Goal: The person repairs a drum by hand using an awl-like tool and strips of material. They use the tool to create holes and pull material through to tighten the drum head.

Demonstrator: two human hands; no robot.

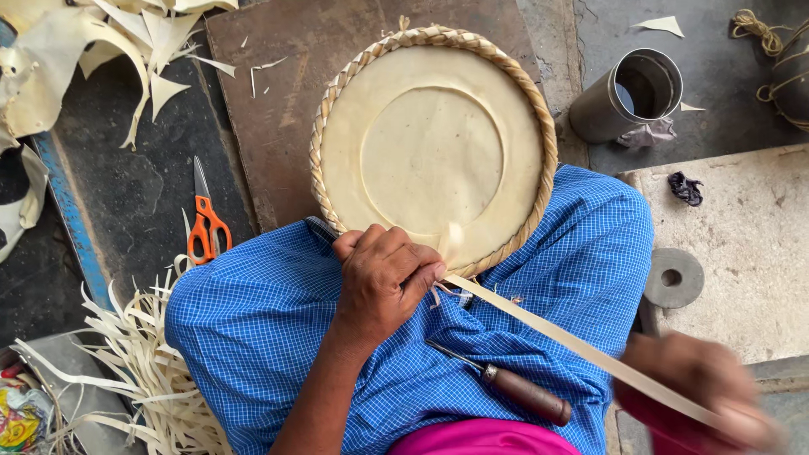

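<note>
Workshop floor of dark, worn concrete, seen from above, with a brown board (286, 101) laid flat and a pale stone slab (742, 253) at the right edge. Item 1: round woven tray (434, 147), cream-coloured, with a raised inner circle and a plaited straw-coloured rim; it rests tilted on the person's lap, its far half over the brown board, its near edge on the blue checked cloth (270, 320) that covers the knees. Item 2: left hand (383, 278), fingers curled shut and pinching the near rim of the tray, just where a long flat leaf strip (573, 341) meets the plaiting. Item 3: that strip, pale and taut, running from the rim down to the lower right. Item 4: right hand (708, 383), blurred, closed around the far end of the strip; how tightly the fingers close cannot be told. Item 5: awl with a brown wooden handle (514, 389), lying loose on the blue cloth between the 2 hands, touching neither. Item 6: orange-handled scissors (205, 223), on the floor left of the knee, well apart from both hands. Item 7: heap of cut leaf strips (143, 371) at lower left, beside the knee. Item 8: pile of leaf offcuts (109, 42) at upper left. Item 9: metal cylinder (630, 93), open-topped, lying tilted beyond the tray at upper right. Item 10: grey ring-shaped disc (674, 278) on the edge of the slab.
</note>
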